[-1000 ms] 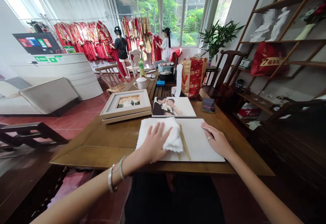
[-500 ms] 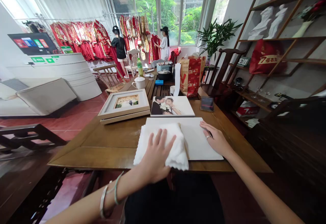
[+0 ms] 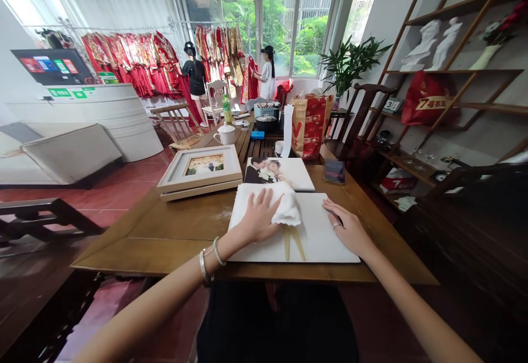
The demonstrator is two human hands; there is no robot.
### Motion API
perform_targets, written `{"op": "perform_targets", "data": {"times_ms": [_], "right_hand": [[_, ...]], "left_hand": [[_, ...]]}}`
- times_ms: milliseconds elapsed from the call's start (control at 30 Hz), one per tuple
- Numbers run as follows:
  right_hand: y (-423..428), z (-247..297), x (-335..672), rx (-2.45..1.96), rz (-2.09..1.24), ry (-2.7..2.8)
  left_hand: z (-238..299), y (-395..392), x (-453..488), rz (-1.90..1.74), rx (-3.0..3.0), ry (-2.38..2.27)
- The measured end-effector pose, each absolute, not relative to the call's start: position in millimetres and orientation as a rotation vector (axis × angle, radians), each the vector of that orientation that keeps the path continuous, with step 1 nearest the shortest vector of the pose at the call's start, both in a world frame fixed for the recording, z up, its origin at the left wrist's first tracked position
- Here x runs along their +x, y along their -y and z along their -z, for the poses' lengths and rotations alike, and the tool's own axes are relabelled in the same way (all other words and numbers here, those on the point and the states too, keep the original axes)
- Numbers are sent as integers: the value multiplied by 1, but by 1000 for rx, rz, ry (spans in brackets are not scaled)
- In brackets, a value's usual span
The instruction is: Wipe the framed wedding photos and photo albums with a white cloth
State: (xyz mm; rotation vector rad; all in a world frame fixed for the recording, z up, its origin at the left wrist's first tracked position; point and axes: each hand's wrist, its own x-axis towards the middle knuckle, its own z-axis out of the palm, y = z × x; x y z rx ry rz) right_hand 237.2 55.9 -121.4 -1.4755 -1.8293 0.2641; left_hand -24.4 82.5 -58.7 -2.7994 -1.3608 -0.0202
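Observation:
My left hand (image 3: 259, 215) lies with its fingers spread on a white cloth (image 3: 287, 209), pressing it against a white board (image 3: 315, 231). Bunched near the board's far left part, the cloth hides some of its surface. Two yellowish strips (image 3: 293, 243) show below the cloth on the board. At the board's right edge, my right hand (image 3: 347, 225) rests with fingers stretched out and wears a ring. Just beyond the board lies a photo panel (image 3: 297, 175) of a couple. A light picture frame (image 3: 202, 168) is stacked on another to the left.
The wooden table (image 3: 165, 242) also bears a white lidded mug (image 3: 225, 134), a red-and-tan paper bag (image 3: 310, 126), a blue box (image 3: 258, 135) and a small dark plaque (image 3: 334, 171). Two people stand by the red garments (image 3: 136, 66) at the back. A wooden chair (image 3: 365, 110) stands right.
My left hand has pushed the cloth away from me, toward the board's far edge. The board's near left part and the yellowish strips are now uncovered. My right hand stays at the right edge.

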Motion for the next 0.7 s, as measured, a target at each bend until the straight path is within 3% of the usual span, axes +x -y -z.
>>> {"op": "perform_targets", "data": {"times_ms": [400, 700], "right_hand": [[-56, 123, 237, -1483, -245, 1849], [-56, 124, 236, -1474, -247, 1852]], "left_hand": [[46, 11, -31, -173, -3025, 1238], [61, -62, -3, 53, -2824, 1334]]}}
